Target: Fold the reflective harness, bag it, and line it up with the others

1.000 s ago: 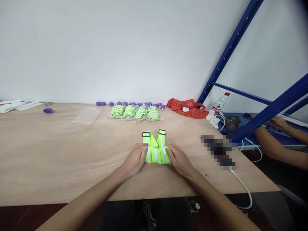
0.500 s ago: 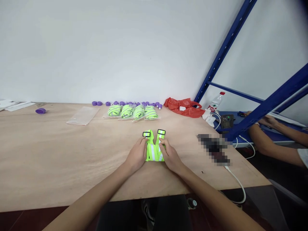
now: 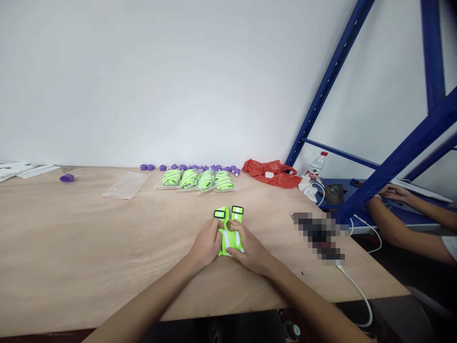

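A neon green strap with white reflective stripes (image 3: 228, 238) lies folded on the wooden table (image 3: 89, 247), its two black buckle ends pointing away from me. My left hand (image 3: 207, 245) presses against its left side with fingers curled over it. My right hand (image 3: 248, 247) closes on its right side, fingers over the top. Both hands squeeze the bundle between them.
Several bagged green straps (image 3: 194, 179) and a row of purple caps (image 3: 189, 167) sit at the back. A clear bag (image 3: 125, 185), a red plastic bag (image 3: 273, 172), a bottle (image 3: 316, 165) and a white cable (image 3: 357, 290) lie around. Another person's arms (image 3: 403, 224) rest at the right by blue shelving.
My hands have moved closer together, gathering the strap into a narrower bundle. The view has tilted slightly.
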The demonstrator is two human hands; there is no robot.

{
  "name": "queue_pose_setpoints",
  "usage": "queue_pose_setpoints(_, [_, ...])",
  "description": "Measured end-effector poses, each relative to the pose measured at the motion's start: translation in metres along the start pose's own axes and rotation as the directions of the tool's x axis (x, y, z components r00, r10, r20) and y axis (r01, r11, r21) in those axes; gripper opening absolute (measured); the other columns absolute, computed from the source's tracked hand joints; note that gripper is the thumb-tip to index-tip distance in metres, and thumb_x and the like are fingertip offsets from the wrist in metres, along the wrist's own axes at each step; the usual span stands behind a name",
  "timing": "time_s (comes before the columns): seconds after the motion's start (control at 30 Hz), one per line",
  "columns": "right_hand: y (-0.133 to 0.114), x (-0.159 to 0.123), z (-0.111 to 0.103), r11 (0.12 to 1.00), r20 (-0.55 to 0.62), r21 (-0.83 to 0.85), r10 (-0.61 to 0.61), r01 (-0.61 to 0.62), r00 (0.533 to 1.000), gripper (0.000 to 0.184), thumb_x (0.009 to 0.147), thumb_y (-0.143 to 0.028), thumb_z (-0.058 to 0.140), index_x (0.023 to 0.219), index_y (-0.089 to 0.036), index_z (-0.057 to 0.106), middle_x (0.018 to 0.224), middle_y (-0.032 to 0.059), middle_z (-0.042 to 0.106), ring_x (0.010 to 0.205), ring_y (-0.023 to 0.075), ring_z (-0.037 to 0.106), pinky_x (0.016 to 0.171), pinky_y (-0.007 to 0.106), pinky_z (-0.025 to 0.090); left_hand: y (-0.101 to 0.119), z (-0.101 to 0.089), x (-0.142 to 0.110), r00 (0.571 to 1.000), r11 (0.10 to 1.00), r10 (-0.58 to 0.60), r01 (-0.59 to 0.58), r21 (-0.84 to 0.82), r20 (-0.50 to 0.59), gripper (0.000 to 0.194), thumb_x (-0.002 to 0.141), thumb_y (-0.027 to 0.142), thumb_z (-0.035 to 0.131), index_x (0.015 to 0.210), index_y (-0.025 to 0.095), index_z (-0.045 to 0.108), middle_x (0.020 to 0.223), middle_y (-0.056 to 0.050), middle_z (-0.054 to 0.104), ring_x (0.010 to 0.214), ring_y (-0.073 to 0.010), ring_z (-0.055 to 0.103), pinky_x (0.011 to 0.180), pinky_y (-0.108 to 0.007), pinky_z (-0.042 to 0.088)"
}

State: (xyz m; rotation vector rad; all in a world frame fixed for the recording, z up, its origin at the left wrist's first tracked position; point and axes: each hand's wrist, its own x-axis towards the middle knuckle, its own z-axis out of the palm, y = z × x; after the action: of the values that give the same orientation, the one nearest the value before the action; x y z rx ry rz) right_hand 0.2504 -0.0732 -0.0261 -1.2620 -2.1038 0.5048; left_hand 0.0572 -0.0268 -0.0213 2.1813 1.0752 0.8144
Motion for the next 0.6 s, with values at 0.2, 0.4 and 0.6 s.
queue_pose_setpoints(0.2, [0.007, -0.004, -0.007, 0.942, 0.012, -0.301, -0.15, 0.146, 0.989, 0.053, 0.084, -0.051, 0.074, 0.124, -0.017, 0.062, 0.138, 0.0192, 0.055, 0.132, 0.0371, 0.047, 0.109, 0.057, 0.04, -0.008, -0.016, 0.004, 0.988, 0.988, 0.083, -0.098, 0.117, 0.128, 0.015, 0.089, 0.017, 0.039, 0.096, 0.02, 0.052, 0.101, -0.011, 0.064, 0.097, -0.027, 0.06, 0.09, -0.044, 0.049])
queue_pose_setpoints(0.4, [0.005, -0.005, -0.014, 0.944, 0.027, -0.287, -0.163, 0.164, 0.986, 0.053, 0.082, -0.044, 0.077, 0.127, -0.019, 0.062, 0.115, 0.0131, 0.065, 0.105, 0.0295, 0.06, 0.091, 0.046, 0.051, -0.018, -0.046, -0.004, 0.895, 0.921, 0.287, -0.356, 0.158, 0.34, 0.055, 0.088, 0.059, 0.06, 0.126, 0.02, 0.057, 0.137, -0.015, 0.057, 0.131, -0.0339, 0.05, 0.11, -0.049, 0.041])
queue_pose_setpoints(0.6, [0.016, 0.008, -0.012, 0.969, -0.07, -0.241, -0.072, 0.053, 0.995, 0.028, 0.097, -0.046, 0.056, 0.104, -0.019, 0.063, 0.098, 0.0099, 0.068, 0.089, 0.0252, 0.061, 0.079, 0.039, 0.05, -0.011, -0.049, 0.006, 0.927, 0.935, 0.254, -0.309, 0.177, 0.275, 0.037, 0.098, 0.048, 0.049, 0.116, 0.022, 0.068, 0.134, -0.012, 0.057, 0.126, -0.0299, 0.051, 0.109, -0.047, 0.042])
